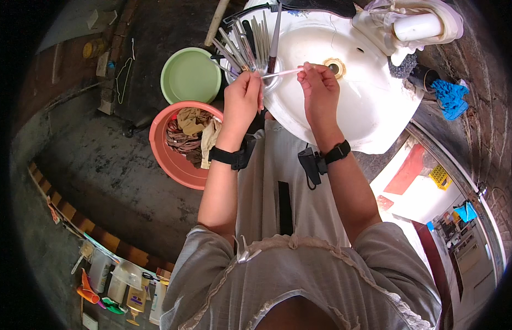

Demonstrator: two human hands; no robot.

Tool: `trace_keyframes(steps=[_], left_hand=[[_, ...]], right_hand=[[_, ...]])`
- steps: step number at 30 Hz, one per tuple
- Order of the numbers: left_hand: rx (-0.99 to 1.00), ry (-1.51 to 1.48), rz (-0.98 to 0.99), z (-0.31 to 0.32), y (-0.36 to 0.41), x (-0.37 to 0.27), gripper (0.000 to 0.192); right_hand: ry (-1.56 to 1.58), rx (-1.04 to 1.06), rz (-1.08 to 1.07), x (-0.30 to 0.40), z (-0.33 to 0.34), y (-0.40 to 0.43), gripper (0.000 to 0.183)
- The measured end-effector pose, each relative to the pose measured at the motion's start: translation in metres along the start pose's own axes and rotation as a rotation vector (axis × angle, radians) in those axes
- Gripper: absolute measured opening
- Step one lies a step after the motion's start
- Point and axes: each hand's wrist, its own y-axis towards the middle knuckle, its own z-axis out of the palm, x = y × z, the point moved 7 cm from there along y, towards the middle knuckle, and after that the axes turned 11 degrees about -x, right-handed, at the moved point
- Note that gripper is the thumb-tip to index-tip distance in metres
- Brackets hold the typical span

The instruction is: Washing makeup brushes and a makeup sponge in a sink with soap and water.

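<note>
A thin, pale pinkish stick [283, 73] spans the gap between my hands, above the left rim of a white washbasin [303, 111]. My left hand [241, 97] pinches it near one end, and my right hand [320, 88] pinches the other. Behind the left hand, a clear container [273, 85] stands at the basin's left edge. It holds several slender metal sticks [260, 39], a tapered tool with a dark brown end [274, 41] and a dark handle. My left fingers hide part of the container. The basin's brass drain [335, 68] shows just beyond my right hand.
On the left are a green plastic basin [191, 76] and an orange-pink tub [177, 171] of crumpled cloth. A bag with a white cylinder [418, 27] sits at the basin's back right, beside a blue cloth [450, 99]. Bottles [136, 297] line a shelf lower left.
</note>
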Motion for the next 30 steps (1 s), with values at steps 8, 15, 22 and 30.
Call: trace_keyframes(steps=[8,15,22,30], left_hand=[[-0.011,0.058,-0.09,-0.009,-0.008,-0.013,0.028],[-0.022,0.226,-0.019,-0.009,-0.006,0.0,0.022],[0.037,0.326,0.072,-0.003,-0.009,-0.015,0.02],[0.127,0.245,0.122,-0.003,-0.013,-0.017,0.017]], right_hand=[[-0.369,0.167,-0.387,0.011,0.019,-0.012,0.007],[-0.517,0.245,-0.427,0.004,0.033,-0.017,0.008],[-0.207,0.095,-0.268,0.022,0.02,-0.015,0.007],[-0.022,-0.019,-0.057,0.004,0.011,0.003,0.007]])
